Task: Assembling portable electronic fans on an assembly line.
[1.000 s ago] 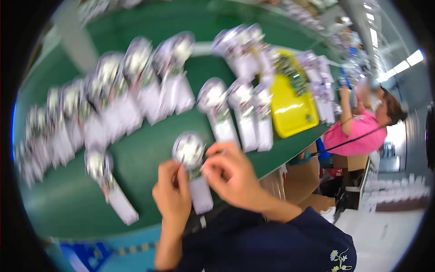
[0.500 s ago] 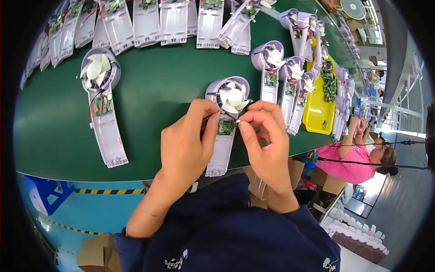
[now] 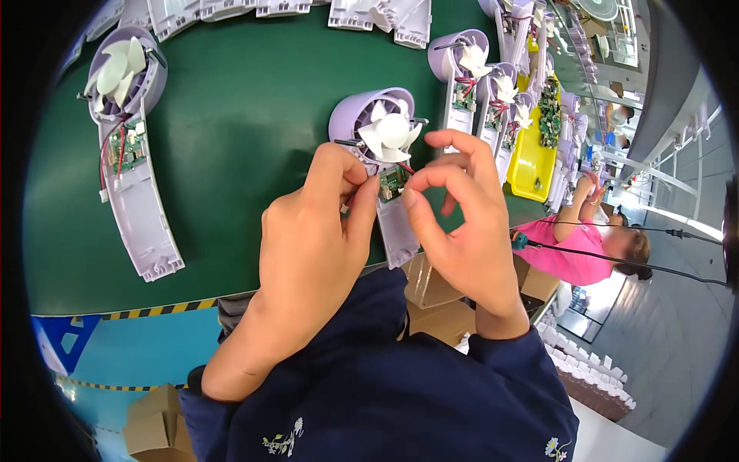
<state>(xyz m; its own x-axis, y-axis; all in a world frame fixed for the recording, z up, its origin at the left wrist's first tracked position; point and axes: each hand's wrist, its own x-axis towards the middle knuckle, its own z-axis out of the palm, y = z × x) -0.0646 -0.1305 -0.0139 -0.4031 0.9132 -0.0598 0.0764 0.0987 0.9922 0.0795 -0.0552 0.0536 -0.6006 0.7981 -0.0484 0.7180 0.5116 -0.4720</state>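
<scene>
A lavender fan housing with a white fan [image 3: 391, 132] lies before me, its long handle shell [image 3: 398, 231] pointing toward me. A green circuit board [image 3: 393, 183] sits in the shell, with a red wire [image 3: 405, 167] between it and the fan. My left hand [image 3: 319, 208] is closed at the board's left side, thumb and index finger pinching a thin wire; a small pale end shows between the fingers. My right hand [image 3: 466, 223] is curled at the board's right edge, thumb and index tips together, other fingers raised. Whatever is in that pinch is hidden.
Another fan unit [image 3: 146, 169] lies to the left on the green table [image 3: 239, 146]. Several handle shells [image 3: 296, 6] line the far edge. More fan units [image 3: 462, 85] and a yellow tray [image 3: 530, 165] holding circuit boards stand at right. A person in pink [image 3: 566, 246] works beyond.
My view has shifted, and the table things sit higher in it. The white connector seen earlier in my right fingers is now out of sight. My left hand keeps its pinch beside the board.
</scene>
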